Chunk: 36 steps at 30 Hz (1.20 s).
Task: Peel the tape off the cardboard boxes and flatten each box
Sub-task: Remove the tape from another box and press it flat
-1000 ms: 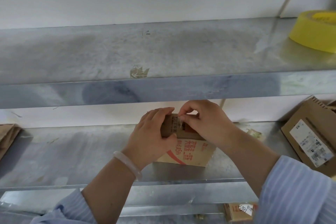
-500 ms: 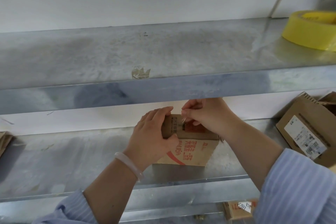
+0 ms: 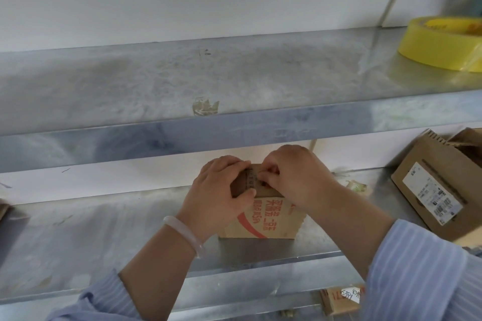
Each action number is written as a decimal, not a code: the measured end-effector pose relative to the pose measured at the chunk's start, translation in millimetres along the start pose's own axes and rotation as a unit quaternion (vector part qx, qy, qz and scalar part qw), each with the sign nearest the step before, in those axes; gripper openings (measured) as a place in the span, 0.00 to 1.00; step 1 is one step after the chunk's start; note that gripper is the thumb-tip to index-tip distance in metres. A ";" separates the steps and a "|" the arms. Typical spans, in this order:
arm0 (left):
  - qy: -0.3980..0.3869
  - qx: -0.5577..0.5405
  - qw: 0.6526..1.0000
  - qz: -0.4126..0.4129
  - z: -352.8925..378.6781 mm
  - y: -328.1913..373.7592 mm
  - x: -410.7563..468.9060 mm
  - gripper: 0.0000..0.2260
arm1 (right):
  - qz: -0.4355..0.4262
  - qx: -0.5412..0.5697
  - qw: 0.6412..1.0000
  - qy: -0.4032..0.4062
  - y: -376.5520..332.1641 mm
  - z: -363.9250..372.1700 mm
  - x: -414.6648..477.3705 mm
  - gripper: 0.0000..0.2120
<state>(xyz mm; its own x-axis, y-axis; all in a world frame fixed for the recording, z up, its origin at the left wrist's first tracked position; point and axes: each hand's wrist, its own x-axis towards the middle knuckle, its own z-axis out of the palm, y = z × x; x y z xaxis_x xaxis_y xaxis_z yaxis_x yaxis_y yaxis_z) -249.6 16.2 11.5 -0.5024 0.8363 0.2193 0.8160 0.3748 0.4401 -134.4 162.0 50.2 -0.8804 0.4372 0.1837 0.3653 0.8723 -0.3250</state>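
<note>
Galvanised grey metal shelving fills the head view, set against a white wall. On the lower shelf, near its front edge, a small brown cardboard box with red printing stands upright. The left hand, with a pale bangle on its wrist, grips the box's top left corner, thumb on the front face and fingers curled over the top. The right hand is curled tight at the top edge. Its fingertips seem to pinch a tape strip there, though blur hides the exact hold. Judging by its size, the box should be light, thin-walled and easily crushed, so bracing a corner while picking at a loose tape end suits it. A larger brown box with a white label lies to the right, and a yellow tape roll sits on the upper shelf.
</note>
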 end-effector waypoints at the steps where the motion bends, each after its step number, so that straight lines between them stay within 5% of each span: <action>1: -0.004 0.007 1.000 0.006 -0.8 -1.2 1.2 0.25 | -0.015 0.000 1.000 -0.001 0.8 2.7 -1.8 0.09; 17: -0.026 0.048 0.998 0.040 -3.8 -2.5 -1.1 0.31 | 0.094 0.134 0.978 0.126 16.2 21.3 -23.9 0.07; 26: -0.039 0.037 0.998 0.033 -5.3 -2.9 -2.2 0.29 | 0.217 0.398 0.874 0.177 23.5 -3.0 -27.6 0.06; 33: -0.046 0.049 0.997 0.026 -6.4 -1.2 -0.6 0.30 | 0.183 0.219 0.955 0.082 32.0 -7.3 -29.7 0.09; 36: -0.055 0.067 0.996 0.026 -10.3 1.0 4.4 0.28 | 0.157 0.170 0.970 0.069 28.0 -5.1 -30.6 0.18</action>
<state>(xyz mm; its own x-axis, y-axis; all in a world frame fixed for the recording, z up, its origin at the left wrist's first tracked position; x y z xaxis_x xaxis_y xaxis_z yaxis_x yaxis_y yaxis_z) -253.9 16.1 21.9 -0.4305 0.8920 0.1377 0.8743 0.3742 0.3091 -95.7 174.2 40.2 -0.6840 0.7158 0.1408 0.4676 0.5784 -0.6684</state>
